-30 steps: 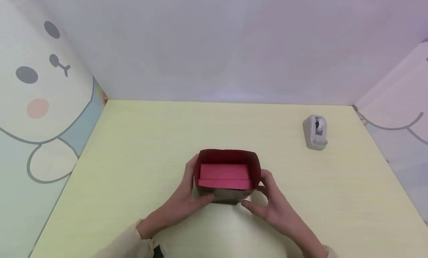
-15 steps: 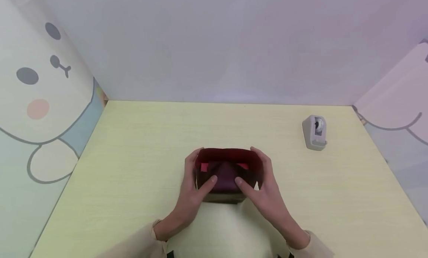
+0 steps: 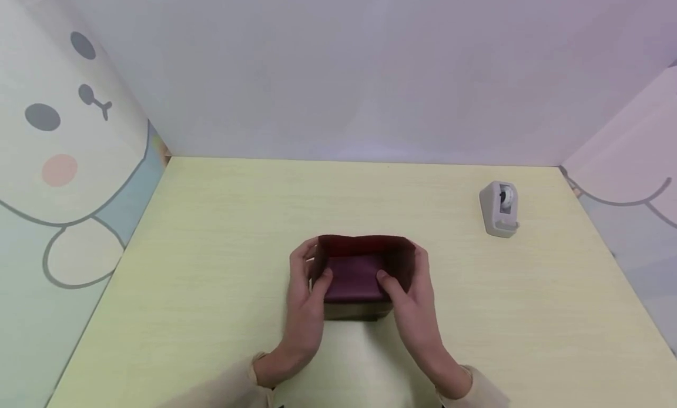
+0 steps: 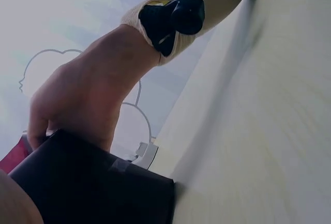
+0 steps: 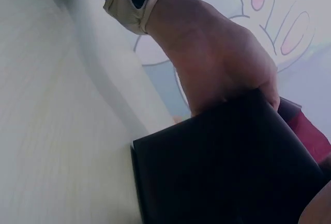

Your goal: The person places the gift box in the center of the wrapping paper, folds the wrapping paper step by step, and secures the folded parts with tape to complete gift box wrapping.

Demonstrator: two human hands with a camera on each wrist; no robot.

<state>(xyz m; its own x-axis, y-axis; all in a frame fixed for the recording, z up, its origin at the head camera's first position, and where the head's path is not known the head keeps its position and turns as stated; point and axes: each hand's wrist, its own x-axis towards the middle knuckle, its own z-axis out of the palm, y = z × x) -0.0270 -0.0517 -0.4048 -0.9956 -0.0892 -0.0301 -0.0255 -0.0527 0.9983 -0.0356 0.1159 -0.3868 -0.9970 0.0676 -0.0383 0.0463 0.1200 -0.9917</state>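
Note:
A dark box [image 3: 351,311] with a red inside [image 3: 365,243] stands on the table in front of me, its opening facing up. A purplish-black flap [image 3: 355,278] lies folded inward over the opening. My left hand [image 3: 304,314] grips the box's left side, thumb on the flap. On the right side my right hand [image 3: 418,311] grips likewise, its thumb also pressing the flap. The left wrist view shows the box's black outer face [image 4: 103,182] and the right hand [image 4: 83,100] beyond it. In the right wrist view the left hand [image 5: 227,63] holds the far side.
A grey tape dispenser [image 3: 499,209] stands at the back right of the pale yellow table [image 3: 227,220]. A plain wall panel [image 3: 349,73] rises behind the table, and panels with cartoon animals [image 3: 63,131] flank it.
Both hands have moved up along the box's sides. The front flap has been folded inward and down over the pink contents, with both thumbs on it. The tape dispenser has not moved.

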